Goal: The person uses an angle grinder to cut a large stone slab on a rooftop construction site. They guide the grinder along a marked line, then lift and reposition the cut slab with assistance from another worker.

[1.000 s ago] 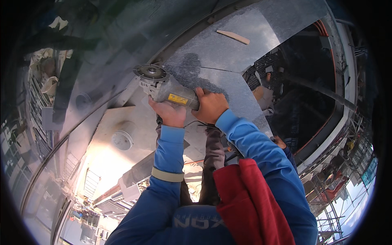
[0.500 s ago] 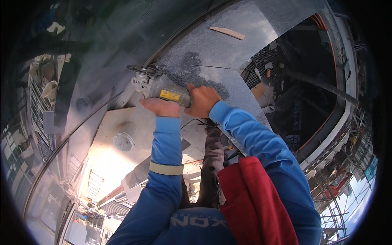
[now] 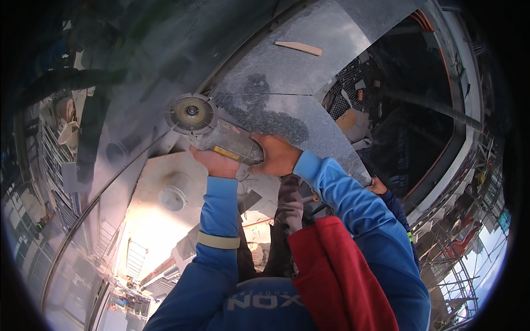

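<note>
An angle grinder (image 3: 234, 140) with a grey body and yellow label is held between my two hands. Its round segmented cutting disc (image 3: 191, 113) faces up toward me, at the left end of the tool. My left hand (image 3: 216, 162) supports the body from the near side, close to the head. Around the rear end wraps my right hand (image 3: 277, 154), thumb on top. Just beyond the tool lies a speckled grey stone slab (image 3: 326, 122) with a dark wet-looking patch. The disc sits near the slab's left corner; I cannot tell whether they touch.
A thin wooden wedge (image 3: 298, 48) lies on the far slab. To the right is a dark recess (image 3: 408, 132) with rubble inside. Another person's hand (image 3: 377, 186) rests by the slab's near right corner. A white bucket (image 3: 172, 197) stands lower left, beside a glass panel (image 3: 72, 265).
The grinder has rolled in my hands, so its disc, edge-on before, now shows its full face. Both hands have shifted slightly nearer. Another person's hand has appeared at the right.
</note>
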A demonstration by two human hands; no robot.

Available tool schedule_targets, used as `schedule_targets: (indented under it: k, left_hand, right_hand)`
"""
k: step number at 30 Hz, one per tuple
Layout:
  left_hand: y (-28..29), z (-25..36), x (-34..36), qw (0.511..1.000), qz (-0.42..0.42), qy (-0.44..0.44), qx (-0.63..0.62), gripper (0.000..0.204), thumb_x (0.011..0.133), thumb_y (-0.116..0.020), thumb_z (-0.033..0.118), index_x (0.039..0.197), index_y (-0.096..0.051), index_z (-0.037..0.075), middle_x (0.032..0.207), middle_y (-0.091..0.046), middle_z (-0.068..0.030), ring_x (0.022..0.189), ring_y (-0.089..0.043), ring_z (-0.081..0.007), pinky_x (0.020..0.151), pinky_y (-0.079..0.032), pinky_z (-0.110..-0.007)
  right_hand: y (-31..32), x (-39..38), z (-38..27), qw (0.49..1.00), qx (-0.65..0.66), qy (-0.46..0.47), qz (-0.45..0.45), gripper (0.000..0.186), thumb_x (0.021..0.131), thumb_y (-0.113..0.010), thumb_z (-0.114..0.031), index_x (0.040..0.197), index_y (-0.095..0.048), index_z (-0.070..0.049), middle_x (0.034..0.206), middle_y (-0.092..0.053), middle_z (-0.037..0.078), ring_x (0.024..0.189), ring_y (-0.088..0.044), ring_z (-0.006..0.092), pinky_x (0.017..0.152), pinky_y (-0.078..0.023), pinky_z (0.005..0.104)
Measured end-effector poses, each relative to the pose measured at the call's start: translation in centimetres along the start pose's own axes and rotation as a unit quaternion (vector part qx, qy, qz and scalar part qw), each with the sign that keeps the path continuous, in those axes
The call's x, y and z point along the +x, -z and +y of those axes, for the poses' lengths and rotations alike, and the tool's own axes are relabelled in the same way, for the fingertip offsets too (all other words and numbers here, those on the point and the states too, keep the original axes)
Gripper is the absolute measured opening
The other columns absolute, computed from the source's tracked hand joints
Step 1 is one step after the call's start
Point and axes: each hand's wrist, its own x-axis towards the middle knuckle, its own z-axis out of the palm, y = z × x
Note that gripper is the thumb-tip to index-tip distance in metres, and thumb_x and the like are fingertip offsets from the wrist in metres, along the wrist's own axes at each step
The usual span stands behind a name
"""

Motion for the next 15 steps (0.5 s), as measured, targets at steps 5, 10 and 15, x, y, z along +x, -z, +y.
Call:
schedule_targets:
  k: [5,10,15]
  left_hand:
    - [6.6,2.4,-0.8,0.965,-0.233,0.112,-0.040,0.072,0.099,-0.029,0.063,0.133,-0.056,0.005,0.115,-0.064,-0.0210,0.106,-0.062,-0.0349,0.096,-0.050,-0.050]
    - [15.6,1.4,-3.0,0.988,0.063,0.138,-0.005,0.081,0.101,-0.029,0.070,0.142,-0.051,0.004,0.132,-0.062,-0.0225,0.121,-0.059,-0.0404,0.107,-0.044,-0.051]
    - [24.2,1.8,-4.9,0.921,0.084,0.199,0.324,0.078,0.104,-0.030,0.066,0.150,-0.044,0.004,0.139,-0.059,-0.0190,0.126,-0.058,-0.0351,0.110,-0.039,-0.048]
  right_hand:
    - [-6.1,-0.4,0.4,0.987,0.148,-0.002,-0.069,0.072,0.074,-0.082,-0.024,0.129,-0.052,0.012,0.110,-0.067,0.033,0.105,-0.069,0.0427,0.094,-0.053,0.0424]
    - [-13.7,4.2,2.1,0.996,-0.001,-0.082,-0.026,0.075,0.072,-0.079,-0.029,0.128,-0.050,0.012,0.098,-0.071,0.031,0.094,-0.072,0.0441,0.087,-0.057,0.0471]
    - [-20.3,13.2,8.0,0.978,-0.040,-0.207,-0.003,0.071,0.075,-0.076,-0.030,0.127,-0.051,0.011,0.096,-0.071,0.032,0.095,-0.072,0.0448,0.088,-0.059,0.0473]
